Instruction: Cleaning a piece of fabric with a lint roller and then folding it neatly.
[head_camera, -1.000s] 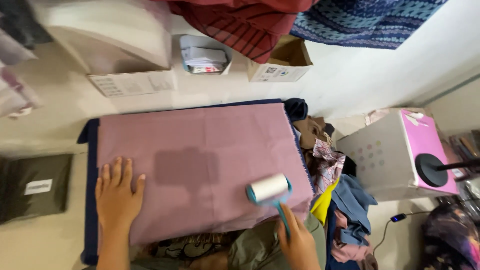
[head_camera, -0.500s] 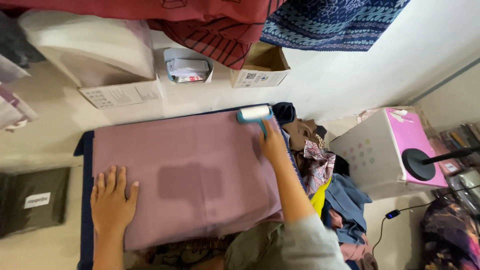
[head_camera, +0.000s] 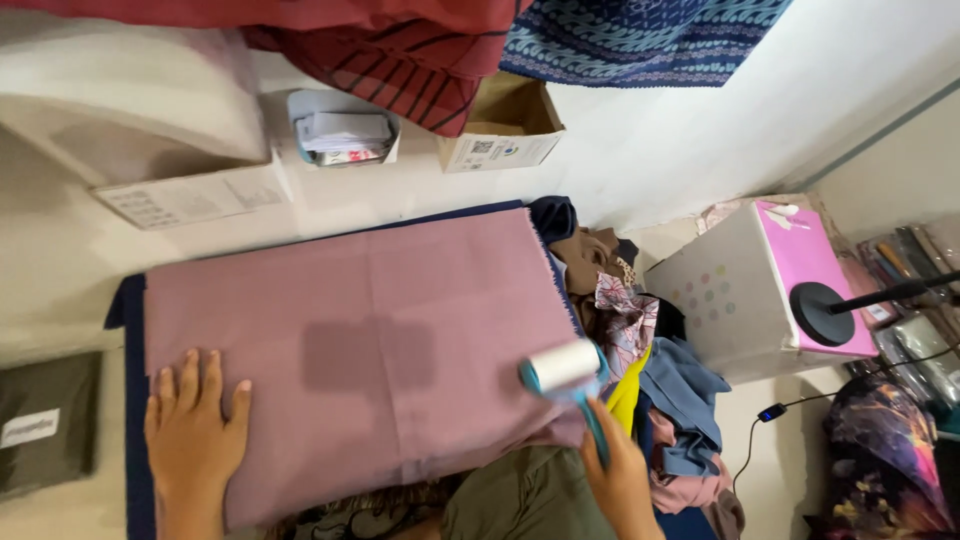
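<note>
Fingers, head view: left hand (head_camera: 193, 440) lies flat, fingers (head_camera: 200, 375) spread wide, gripping nothing, palm pressing the mauve cloth (head_camera: 360, 340) near its left edge.
Right hand (head_camera: 622, 475): curled tight round the teal handle of the lint roller (head_camera: 565, 368), low at the frame's bottom edge.
Roller position: white drum sits on the cloth's lower right corner, touching the fabric.
Cloth: spread smooth over a dark blue pad (head_camera: 130, 400), a darker rectangular patch at its middle.
Beside it: heap of mixed clothes (head_camera: 650, 380) just right of the pad; white and pink box (head_camera: 760, 290) farther right.
</note>
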